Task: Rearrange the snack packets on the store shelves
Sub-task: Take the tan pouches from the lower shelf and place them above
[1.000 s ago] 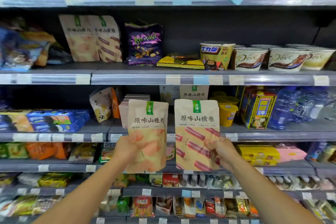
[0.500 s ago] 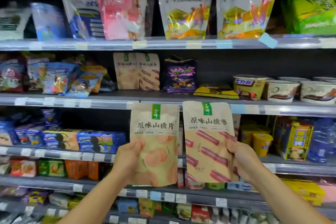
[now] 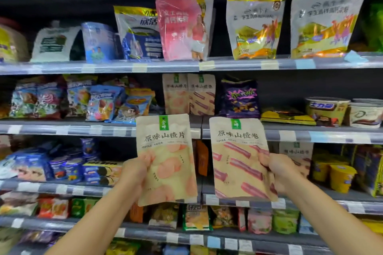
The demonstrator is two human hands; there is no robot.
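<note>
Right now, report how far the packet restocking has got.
Done: two matching beige packets already stand on the second shelf. In hand: the left hand grips the round-slice packet, the right hand the roll packet. Left: neither is shelved yet.

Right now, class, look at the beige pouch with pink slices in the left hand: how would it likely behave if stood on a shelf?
The sliced-snack pouch probably feels light, since the left hand holds it by one edge. It looks fairly stiff, staying flat. Likely tippy: tall and thin.
</note>
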